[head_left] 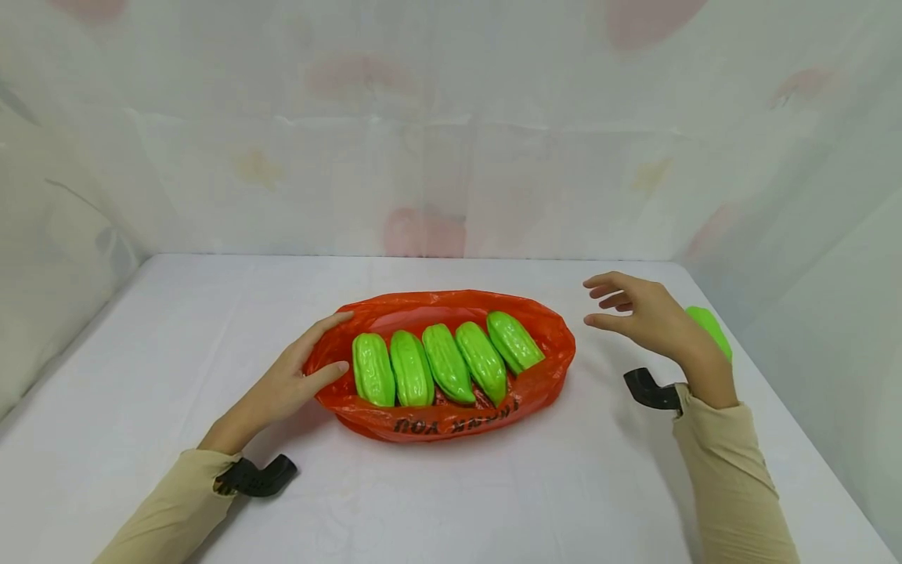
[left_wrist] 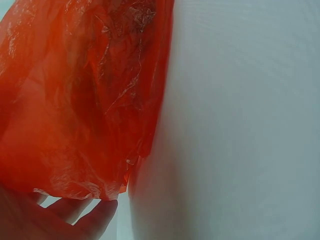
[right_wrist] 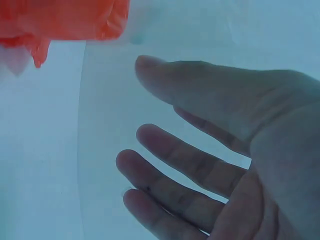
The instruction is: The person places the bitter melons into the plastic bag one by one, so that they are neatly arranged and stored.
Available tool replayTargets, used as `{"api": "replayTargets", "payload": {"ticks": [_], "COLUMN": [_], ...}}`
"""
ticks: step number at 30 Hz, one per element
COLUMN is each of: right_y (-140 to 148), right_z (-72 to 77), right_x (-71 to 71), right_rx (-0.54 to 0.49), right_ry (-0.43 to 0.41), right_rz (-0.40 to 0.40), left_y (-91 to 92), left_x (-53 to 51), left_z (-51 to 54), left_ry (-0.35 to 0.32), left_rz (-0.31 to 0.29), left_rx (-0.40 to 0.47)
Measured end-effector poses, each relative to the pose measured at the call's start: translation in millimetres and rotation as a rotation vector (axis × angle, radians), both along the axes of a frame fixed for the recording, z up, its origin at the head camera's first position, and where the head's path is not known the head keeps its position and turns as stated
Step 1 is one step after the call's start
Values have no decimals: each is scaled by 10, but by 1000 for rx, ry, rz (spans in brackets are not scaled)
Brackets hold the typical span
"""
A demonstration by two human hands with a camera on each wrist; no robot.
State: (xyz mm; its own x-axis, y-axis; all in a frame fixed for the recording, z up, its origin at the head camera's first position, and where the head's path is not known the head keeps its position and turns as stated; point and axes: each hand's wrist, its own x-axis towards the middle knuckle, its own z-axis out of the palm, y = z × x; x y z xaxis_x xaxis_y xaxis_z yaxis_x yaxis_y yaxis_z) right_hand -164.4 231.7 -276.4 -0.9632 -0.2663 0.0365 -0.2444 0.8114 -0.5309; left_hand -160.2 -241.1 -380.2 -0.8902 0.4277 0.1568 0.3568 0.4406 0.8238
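Observation:
A red plastic bag point(head_left: 423, 427) with its mouth rolled wide lies mid-table, dark "THANK YOU" print upside down on its near side. Several shiny, ridged, elongated green fruits point(head_left: 449, 364) lie side by side in it; their exact kind is unclear. My left hand point(head_left: 292, 380) is spread at the bag's left end, thumb and index finger over the rim. In the left wrist view, its fingertips touch the edge of the red plastic. My right hand point(head_left: 651, 313) hovers to the right of the bag, fingers loosely bent and apart from the thumb, holding nothing.
Another bright green piece point(head_left: 712, 329) is partly hidden behind my right wrist, near the table's right edge. A white cloth covers the table point(head_left: 451, 501). Pale printed curtains point(head_left: 451, 157) hang behind it and at both sides. Black curved mounts point(head_left: 264, 478) sit at my wrists.

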Motion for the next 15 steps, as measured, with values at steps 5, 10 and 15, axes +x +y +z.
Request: {"api": "replayTargets", "payload": {"ticks": [5,10,15], "right_y": [109,231,347], "right_z": [-1,6,-13], "right_x": [3,11,-3], "right_rx": [20,14,35], "right_ry": [-7,-35,-46], "right_rz": [-32,-84,-130], "left_y": [-2,6,7], "left_x": [5,6,7], "left_z": [-2,1,3], "left_ry": [-7,-20,-26], "left_rz": [2,-1,0], "left_rx": [3,11,14]}}
